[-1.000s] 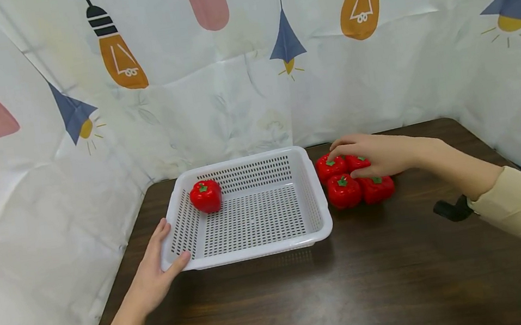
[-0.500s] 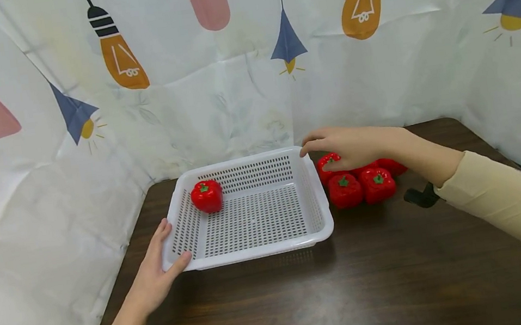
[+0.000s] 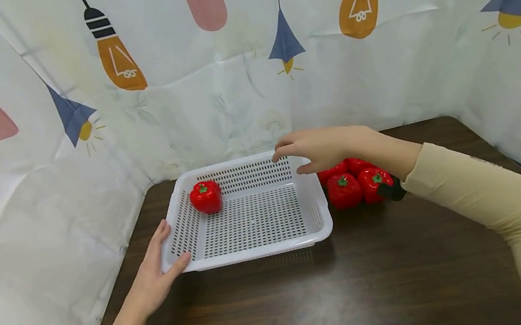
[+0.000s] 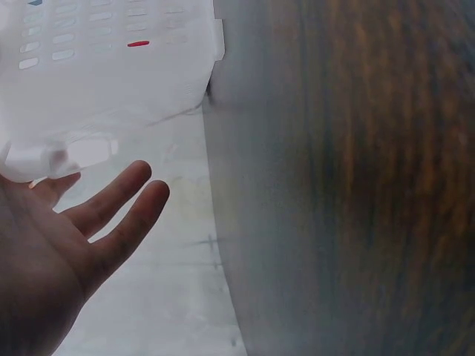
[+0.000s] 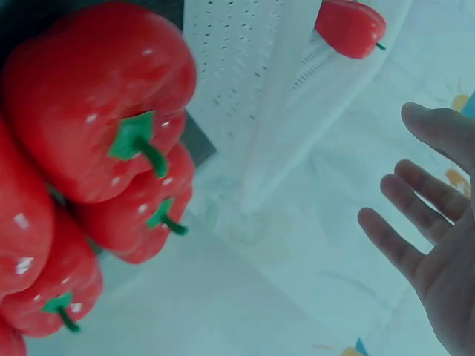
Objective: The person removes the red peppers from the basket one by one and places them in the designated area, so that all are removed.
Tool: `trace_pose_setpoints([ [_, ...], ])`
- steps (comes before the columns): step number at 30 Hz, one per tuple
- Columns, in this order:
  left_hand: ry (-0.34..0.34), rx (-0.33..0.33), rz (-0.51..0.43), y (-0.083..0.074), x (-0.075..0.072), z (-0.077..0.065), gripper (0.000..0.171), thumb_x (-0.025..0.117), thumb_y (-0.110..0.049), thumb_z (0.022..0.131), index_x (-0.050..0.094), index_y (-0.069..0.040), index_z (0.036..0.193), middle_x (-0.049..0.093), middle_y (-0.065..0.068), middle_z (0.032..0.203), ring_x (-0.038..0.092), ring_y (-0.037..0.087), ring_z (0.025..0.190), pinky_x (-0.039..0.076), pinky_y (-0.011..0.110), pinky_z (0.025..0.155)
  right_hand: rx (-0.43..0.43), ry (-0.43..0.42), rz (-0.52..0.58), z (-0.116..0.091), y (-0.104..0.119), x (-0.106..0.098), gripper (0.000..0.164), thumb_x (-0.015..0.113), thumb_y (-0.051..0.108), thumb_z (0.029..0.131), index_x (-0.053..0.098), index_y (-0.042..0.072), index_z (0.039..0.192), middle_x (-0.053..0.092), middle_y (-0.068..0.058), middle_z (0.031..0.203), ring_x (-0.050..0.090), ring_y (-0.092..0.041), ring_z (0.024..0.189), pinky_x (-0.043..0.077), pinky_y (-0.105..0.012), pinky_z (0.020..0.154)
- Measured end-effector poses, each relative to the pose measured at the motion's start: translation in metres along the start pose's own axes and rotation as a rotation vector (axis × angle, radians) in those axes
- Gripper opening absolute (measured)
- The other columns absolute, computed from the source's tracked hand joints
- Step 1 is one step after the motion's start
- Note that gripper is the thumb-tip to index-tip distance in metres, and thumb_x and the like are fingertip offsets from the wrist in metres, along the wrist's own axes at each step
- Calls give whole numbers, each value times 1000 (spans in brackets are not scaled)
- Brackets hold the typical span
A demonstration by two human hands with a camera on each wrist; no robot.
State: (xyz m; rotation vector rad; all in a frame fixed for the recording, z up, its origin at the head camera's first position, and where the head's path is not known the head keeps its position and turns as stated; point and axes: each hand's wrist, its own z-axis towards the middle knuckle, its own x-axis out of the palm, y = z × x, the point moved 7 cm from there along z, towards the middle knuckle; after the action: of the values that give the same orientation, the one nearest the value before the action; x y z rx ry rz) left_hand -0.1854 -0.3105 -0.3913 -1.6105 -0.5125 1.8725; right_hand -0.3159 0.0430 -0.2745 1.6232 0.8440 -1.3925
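Note:
A white perforated plastic basket [image 3: 258,254] sits on the table with one red bell pepper [image 3: 206,197] in its back left part. My left hand [image 3: 152,280] spans the basket's front left corner, thumb on the front rim and fingers along the left side. In the left wrist view its other fingers [image 4: 122,211] are straight and spread beside the basket wall. My right hand [image 3: 320,148] hangs over the basket's back right rim, holding nothing, its fingers [image 5: 393,241] apart. Several red bell peppers [image 3: 344,191] lie bunched to the right of the basket, partly hidden by my right forearm.
The dark wooden table [image 3: 279,303] extends toward me in front of the basket. A white curtain [image 3: 214,108] with printed lamps hangs close behind the basket. Black wrist devices show near both hands, the right one [image 3: 391,189] overlapping the front right pepper.
My right hand has moved left, from above the bunched peppers to over the basket's back right rim, with nothing in it. My left hand and the basket have stayed in place.

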Motion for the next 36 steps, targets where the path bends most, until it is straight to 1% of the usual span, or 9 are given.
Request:
trace_pose_setpoints([
  [2, 2, 3, -2, 0, 1, 0, 90, 72, -36, 96, 20, -6, 163, 9, 5, 172, 29, 46, 145, 30, 71, 107, 8, 16, 2, 6, 1, 1, 53, 75, 16, 95, 55, 14, 144, 52, -7, 143, 46, -25, 135, 43, -40, 110],
  [6, 2, 7, -1, 0, 0, 0, 89, 72, -35, 96, 20, -6, 163, 10, 6, 171, 30, 46, 145, 31, 71, 107, 19, 29, 16, 19, 2, 2, 53, 74, 17, 96, 55, 15, 145, 51, -7, 144, 45, -24, 135, 43, -38, 110],
  [11, -3, 10, -3, 1, 0, -1, 89, 72, -34, 96, 21, -5, 162, 10, 8, 171, 29, 47, 145, 30, 71, 107, 8, 51, 22, 37, 6, 3, 53, 72, 19, 97, 54, 16, 146, 51, -7, 146, 46, -24, 134, 44, -37, 108],
  [16, -3, 14, -12, 0, 0, 0, 89, 72, -33, 96, 20, -4, 162, 9, 7, 171, 31, 47, 144, 31, 72, 107, 10, 86, 14, 55, 11, 4, 53, 70, 20, 98, 52, 17, 148, 48, -6, 150, 46, -22, 136, 42, -37, 110],
  [21, 2, 3, -11, 0, 1, 1, 89, 72, -34, 96, 20, -6, 163, 9, 7, 172, 30, 47, 144, 31, 72, 106, 23, 118, 14, 73, 14, 11, 54, 70, 22, 99, 50, 20, 150, 46, -5, 153, 42, -22, 140, 40, -38, 112],
  [29, 5, -8, -8, 0, 1, 1, 90, 72, -35, 95, 19, -7, 163, 8, 5, 172, 29, 46, 145, 30, 73, 107, 21, 132, 32, 98, 21, 19, 55, 71, 22, 98, 51, 21, 150, 50, -7, 149, 49, -23, 132, 44, -40, 109],
  [33, 4, -11, -13, 0, 0, 0, 90, 72, -35, 95, 19, -7, 163, 8, 5, 172, 30, 46, 144, 30, 72, 107, 21, 134, 28, 111, 23, 26, 56, 70, 22, 98, 51, 22, 150, 47, -6, 153, 49, -22, 134, 43, -40, 109],
  [36, 1, -3, -20, 0, 1, 1, 90, 72, -34, 96, 19, -7, 163, 8, 4, 172, 30, 46, 144, 30, 72, 107, 21, 138, 15, 119, 25, 31, 56, 70, 22, 98, 50, 23, 150, 46, -3, 154, 47, -20, 136, 42, -39, 111],
])
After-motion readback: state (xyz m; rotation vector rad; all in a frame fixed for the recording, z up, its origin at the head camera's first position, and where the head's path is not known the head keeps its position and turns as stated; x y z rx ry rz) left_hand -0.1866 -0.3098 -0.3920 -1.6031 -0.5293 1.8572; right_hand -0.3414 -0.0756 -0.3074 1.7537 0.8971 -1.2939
